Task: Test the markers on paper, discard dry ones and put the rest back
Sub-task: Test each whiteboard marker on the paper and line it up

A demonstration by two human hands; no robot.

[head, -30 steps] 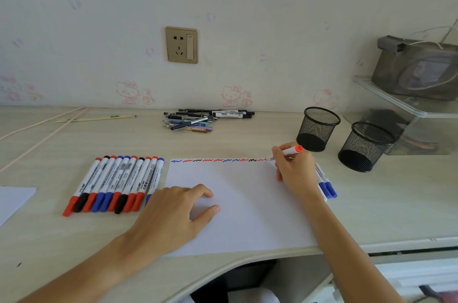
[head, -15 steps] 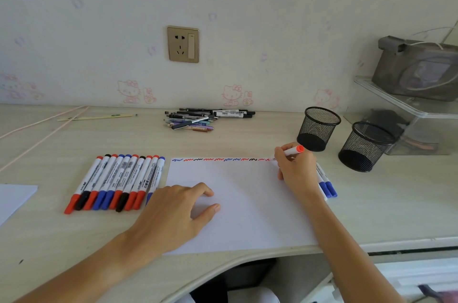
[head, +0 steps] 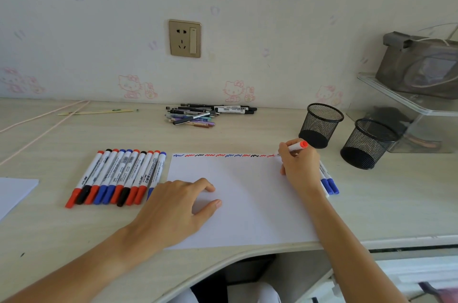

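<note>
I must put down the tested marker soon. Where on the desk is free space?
Bare desk lies between the pen pile and the paper, and right of the blue markers. Crowded: the marker row.

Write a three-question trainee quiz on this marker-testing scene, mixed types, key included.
1. True or false: the right hand holds a red-ended marker at the paper's top right corner.
2. Which is the left hand doing? A) pressing flat on the paper B) gripping a marker C) reaching into a mesh cup
3. Fill in: the row of capped markers lies to the ___ of the paper.

Key: 1 true; 2 A; 3 left
</note>
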